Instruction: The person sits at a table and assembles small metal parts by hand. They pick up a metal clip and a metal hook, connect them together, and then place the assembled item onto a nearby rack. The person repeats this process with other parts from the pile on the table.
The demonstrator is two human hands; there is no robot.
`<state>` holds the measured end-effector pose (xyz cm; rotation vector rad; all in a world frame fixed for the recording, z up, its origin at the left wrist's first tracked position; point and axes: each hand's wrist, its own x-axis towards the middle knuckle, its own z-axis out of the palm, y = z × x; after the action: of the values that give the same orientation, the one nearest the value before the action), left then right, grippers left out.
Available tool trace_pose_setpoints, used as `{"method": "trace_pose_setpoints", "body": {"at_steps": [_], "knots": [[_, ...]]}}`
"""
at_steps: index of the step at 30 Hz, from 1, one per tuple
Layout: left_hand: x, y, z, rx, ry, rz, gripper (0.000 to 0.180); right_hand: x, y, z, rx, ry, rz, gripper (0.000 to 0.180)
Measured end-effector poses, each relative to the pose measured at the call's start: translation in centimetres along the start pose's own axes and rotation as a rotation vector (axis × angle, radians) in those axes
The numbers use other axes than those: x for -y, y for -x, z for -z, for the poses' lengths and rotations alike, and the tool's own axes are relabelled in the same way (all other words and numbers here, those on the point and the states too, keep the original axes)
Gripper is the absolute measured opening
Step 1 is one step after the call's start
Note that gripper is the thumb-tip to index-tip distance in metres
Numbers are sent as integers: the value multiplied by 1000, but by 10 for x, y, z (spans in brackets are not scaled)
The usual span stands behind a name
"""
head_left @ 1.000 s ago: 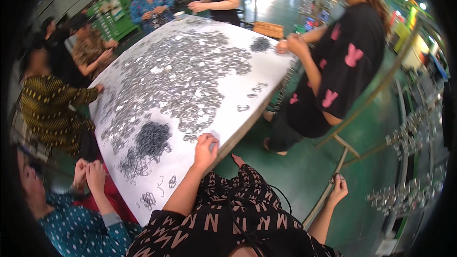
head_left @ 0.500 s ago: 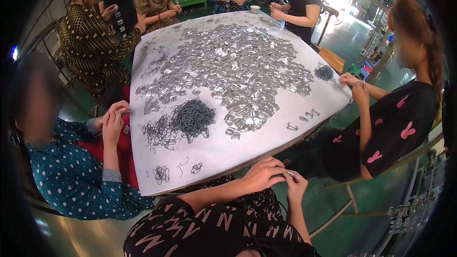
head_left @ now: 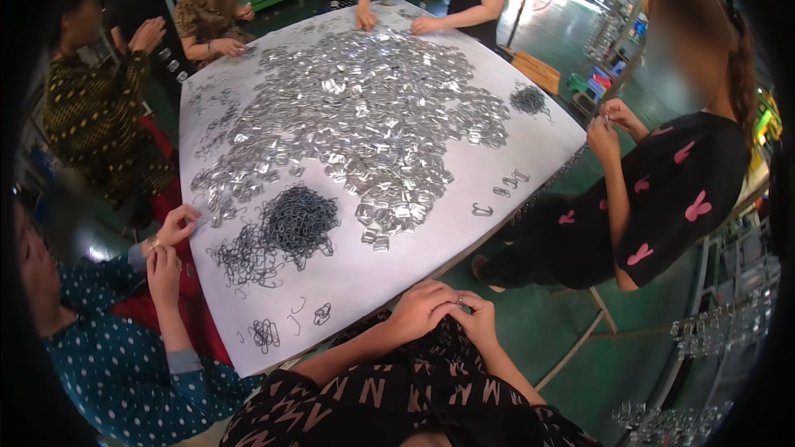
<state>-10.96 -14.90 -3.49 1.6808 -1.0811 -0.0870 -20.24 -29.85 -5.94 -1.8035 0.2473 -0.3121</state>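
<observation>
We hold a small metal piece (head_left: 458, 304) pinched between our two hands, just off the near edge of the table (head_left: 530, 157), over our lap. It is nearly hidden by the fingers, so we cannot tell its exact shape. Our left hand (head_left: 424, 308) curls over it from the left with its fingers drawn together on it, and our right hand (head_left: 478, 320) meets it from the right, fingertips closed against the same spot.

We judge the piece to be light, stiff and thin (like the loose ones heaped ahead of us), smooth enough to slip, so it is best taken by its edges between thumb and forefinger, not by its flat face.

On the white table, just beyond our hands, lie a few dark wire hooks (head_left: 322, 313) and a small tangle of them (head_left: 265, 334). Farther in sits a dense dark pile of wire clips (head_left: 298, 219), and touching its right side begins the broad spread of shiny metal buckles (head_left: 364, 116) that covers most of the top.

Other people sit around the table: one in a blue dotted sleeve (head_left: 124, 372) to our left, one in a black top with pink shapes (head_left: 679, 190) to our right, hands raised near the chest.
</observation>
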Motion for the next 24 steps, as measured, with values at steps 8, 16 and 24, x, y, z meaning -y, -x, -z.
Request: {"method": "trace_pose_setpoints", "body": {"at_steps": [8,16,24], "knots": [[-1,1,15,-65,52,4,10,7,-21,24,-37,34,93,28],[-5,10,23,-43,37,11,13,4,-97,-2,-174,355,216,17],[-10,19,26,-63,28,56,12,-9,-143,-55,-29,522,348,29]]}}
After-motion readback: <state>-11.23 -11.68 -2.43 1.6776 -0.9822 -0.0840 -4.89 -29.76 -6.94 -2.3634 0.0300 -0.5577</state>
